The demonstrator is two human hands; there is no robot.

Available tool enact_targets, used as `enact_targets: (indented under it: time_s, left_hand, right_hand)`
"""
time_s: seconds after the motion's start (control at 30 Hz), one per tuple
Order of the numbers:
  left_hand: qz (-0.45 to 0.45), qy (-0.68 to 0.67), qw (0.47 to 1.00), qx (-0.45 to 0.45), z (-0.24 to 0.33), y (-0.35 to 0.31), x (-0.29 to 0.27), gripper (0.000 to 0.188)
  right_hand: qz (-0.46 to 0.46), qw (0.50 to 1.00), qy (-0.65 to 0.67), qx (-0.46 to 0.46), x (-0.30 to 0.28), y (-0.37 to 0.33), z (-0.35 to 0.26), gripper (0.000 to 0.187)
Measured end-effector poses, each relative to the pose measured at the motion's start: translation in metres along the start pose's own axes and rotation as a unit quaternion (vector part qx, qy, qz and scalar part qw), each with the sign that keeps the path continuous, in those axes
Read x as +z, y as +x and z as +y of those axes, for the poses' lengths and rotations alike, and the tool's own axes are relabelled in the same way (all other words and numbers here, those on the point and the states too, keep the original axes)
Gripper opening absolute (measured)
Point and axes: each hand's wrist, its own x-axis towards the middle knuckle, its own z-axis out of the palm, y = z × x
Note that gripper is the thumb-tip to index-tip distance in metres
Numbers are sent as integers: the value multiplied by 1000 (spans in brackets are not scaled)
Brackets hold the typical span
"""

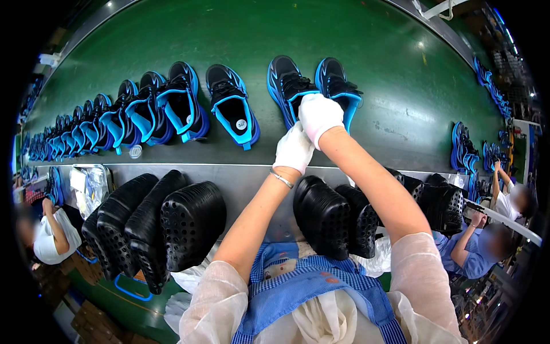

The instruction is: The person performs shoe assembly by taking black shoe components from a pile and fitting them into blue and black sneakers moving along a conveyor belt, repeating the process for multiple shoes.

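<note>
Two black-and-blue sneakers stand side by side on the green work surface, toes away from me: the left sneaker [285, 86] and the right sneaker [337, 86]. My right hand [321, 116], in a white glove, is closed above the heel end of the left sneaker and overlaps the edge of the right one. Just below it my gloved left hand [294, 149] is closed too, its fingertips meeting the right hand at that heel. The gloves hide the heel and whatever the fingers grip. A single matching sneaker [232, 103] stands apart to the left.
A long row of matching sneakers [146, 109] runs left along the green surface [378, 51]. Black ribbed shoe-shaped pieces [193, 221] with holed ends line the metal ledge [258, 189] nearer me, on both sides of my arms. Co-workers sit at the far left and right.
</note>
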Motion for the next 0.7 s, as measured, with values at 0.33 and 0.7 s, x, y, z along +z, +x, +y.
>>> enact_targets:
  time_s: [0.33, 0.7]
  left_hand:
    - [-209, 127, 961, -132, 2, 39, -10, 28]
    - [-211, 161, 954, -139, -28, 42, 20, 27]
  right_hand:
    - [-147, 975, 157, 60, -2, 22, -7, 32]
    - [3, 986, 160, 38, 59, 50, -14, 26]
